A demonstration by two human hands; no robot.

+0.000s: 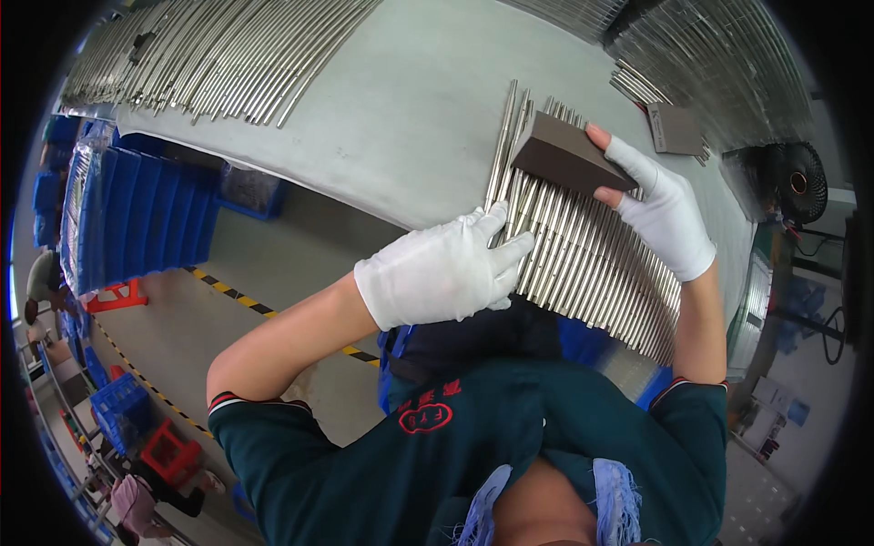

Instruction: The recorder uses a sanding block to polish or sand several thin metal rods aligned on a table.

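Observation:
My left hand (446, 264), in a white glove, rests its spread fingers on the left side of a row of thin metal rods (583, 250). The rods lie side by side at the front edge of the table, with their near ends fanned out past it. Wrapped in a white glove with bare fingertips, my right hand (660, 205) grips a dark brown rectangular block (569, 150), which looks like a sanding block. The block lies across the upper part of the rods. A few rods (503, 150) at the left stick out farther than the others.
More rods (218, 55) line the table's far left. At the right, a second brown block (675, 127) sits on several rods, near wrapped bundles (719, 64) and a black fan (801, 182). Blue crates (155, 200) are stacked left of the grey-green table (410, 100). People stand farther left.

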